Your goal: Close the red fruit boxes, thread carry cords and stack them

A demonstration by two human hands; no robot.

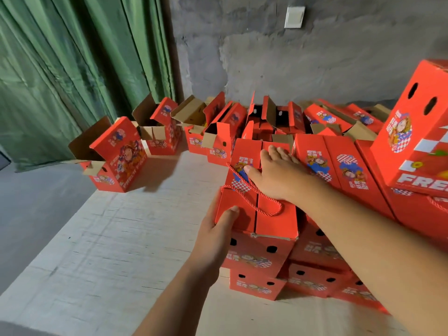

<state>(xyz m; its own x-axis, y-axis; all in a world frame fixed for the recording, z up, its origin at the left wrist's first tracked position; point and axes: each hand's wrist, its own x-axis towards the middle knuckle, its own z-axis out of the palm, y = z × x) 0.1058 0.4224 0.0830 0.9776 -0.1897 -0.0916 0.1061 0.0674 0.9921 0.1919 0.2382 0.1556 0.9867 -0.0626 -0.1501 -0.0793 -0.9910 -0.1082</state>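
Head view, looking down over both forearms. Right hand [274, 173] lies flat, fingers straight and slightly spread, palm pressing on the closed top of a red printed cardboard fruit box [259, 214]. Left hand [213, 236] grips the same box at its near left corner, thumb on the top panel, fingers curled round the side and hidden behind it. Hands are apart, one at each end of the lid.

A twisted red carry cord [252, 190] loops across the lid between the two hands, one end passing under the right palm, the other curving near the box's right edge.

This box sits on top of another closed red box [254, 282], both showing black round holes in the near face. More closed red boxes [339, 166] are packed side by side just to the right, with a taller stacked red box [417, 132] at the far right edge.

Everything rests on a pale whitish table surface [121, 238]. Along its far edge stands a row of open-flapped red boxes [116, 154] with brown cardboard insides showing.

Behind: a green pleated curtain [72, 57] at left, a rough grey concrete wall [291, 57] with a white switch plate [294, 16].
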